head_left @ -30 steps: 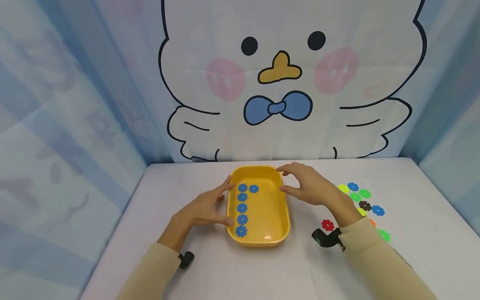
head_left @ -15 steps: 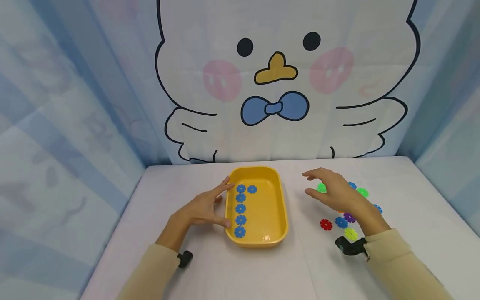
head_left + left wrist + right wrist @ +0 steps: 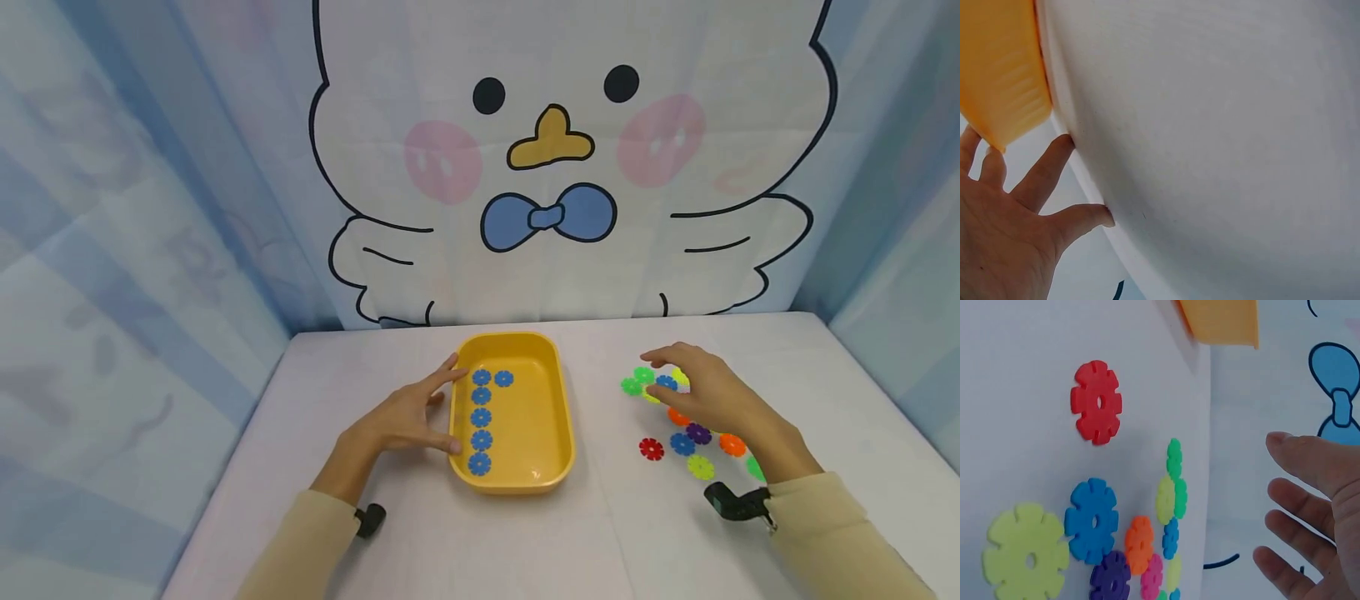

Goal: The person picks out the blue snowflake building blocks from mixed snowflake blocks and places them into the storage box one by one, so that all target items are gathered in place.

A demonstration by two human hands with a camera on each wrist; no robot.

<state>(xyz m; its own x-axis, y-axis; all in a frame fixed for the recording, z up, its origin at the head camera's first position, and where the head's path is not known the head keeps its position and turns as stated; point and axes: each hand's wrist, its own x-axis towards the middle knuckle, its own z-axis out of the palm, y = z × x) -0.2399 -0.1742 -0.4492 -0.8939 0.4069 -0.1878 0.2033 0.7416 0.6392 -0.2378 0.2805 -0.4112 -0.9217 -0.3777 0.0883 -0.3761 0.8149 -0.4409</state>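
A yellow tray (image 3: 529, 429) stands on the white table. Along its left side runs a column of several blue snowflake discs (image 3: 481, 417), and one more blue disc (image 3: 504, 378) lies beside the topmost. My left hand (image 3: 405, 419) rests its spread fingers and thumb against the tray's left rim. Over the loose snowflake discs right of the tray, my right hand (image 3: 712, 390) hovers with fingers apart and nothing between them. In the right wrist view the red disc (image 3: 1096, 403), purple disc (image 3: 1110, 578) and blue disc (image 3: 1092, 522) lie flat, apart from the fingertips.
Loose discs spread around and under the right hand, among them a yellow-green disc (image 3: 701, 467), an orange disc (image 3: 732, 445) and a green disc (image 3: 632, 386). A printed curtain (image 3: 555, 275) hangs behind the table's far edge. Each wrist wears a black camera.
My right hand has left the tray's right rim and moved right, over the loose discs. The left hand stays at the tray. The view has shifted slightly.
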